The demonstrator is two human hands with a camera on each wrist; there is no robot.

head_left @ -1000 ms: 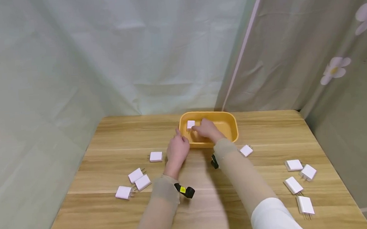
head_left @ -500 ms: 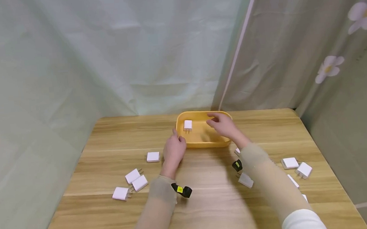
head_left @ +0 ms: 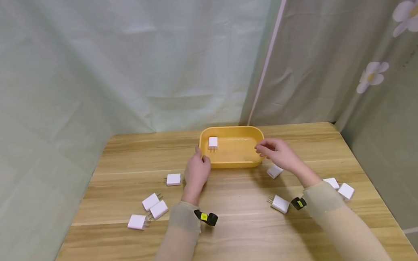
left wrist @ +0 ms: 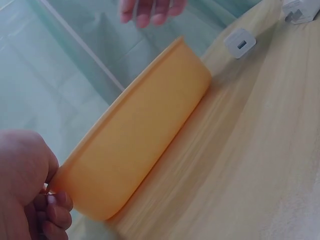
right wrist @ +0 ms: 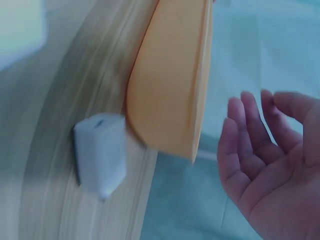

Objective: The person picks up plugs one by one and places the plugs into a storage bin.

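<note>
**One charger in the tray, one just below the right hand**

One white charger [head_left: 213,142] lies in the orange tray [head_left: 233,163], in the corner beside the left hand [head_left: 196,174], whose curled fingers pinch the tray's left end. Right hand [head_left: 280,154]: relaxed, holding nothing, over the tray's right end. Nearest loose charger [head_left: 274,171] lies directly beneath it, touching the tray wall, on the wooden table [head_left: 238,233].

Soft even light; right wrist view blurred, perhaps by motion.

My left hand [head_left: 196,172] grips yellow tray [head_left: 247,132] at left rim; one white charger [head_left: 212,142] inside. My right hand [head_left: 280,154] hovers empty beside right rim, over tabletop [head_left: 238,233].
</note>
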